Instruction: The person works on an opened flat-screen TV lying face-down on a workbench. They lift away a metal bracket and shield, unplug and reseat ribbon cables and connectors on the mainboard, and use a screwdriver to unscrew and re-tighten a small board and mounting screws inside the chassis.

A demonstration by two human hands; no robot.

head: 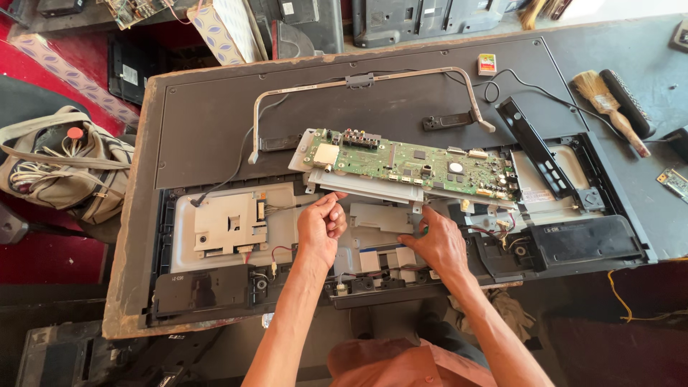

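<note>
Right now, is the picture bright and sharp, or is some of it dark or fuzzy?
In the head view, bright daylight falls on the green circuit board and both hands, left hand and right hand, all sharp; the top right of the table looks washed out; the floor below the table edge lies in deep shadow; straight edges bend a little near the corners.
</note>
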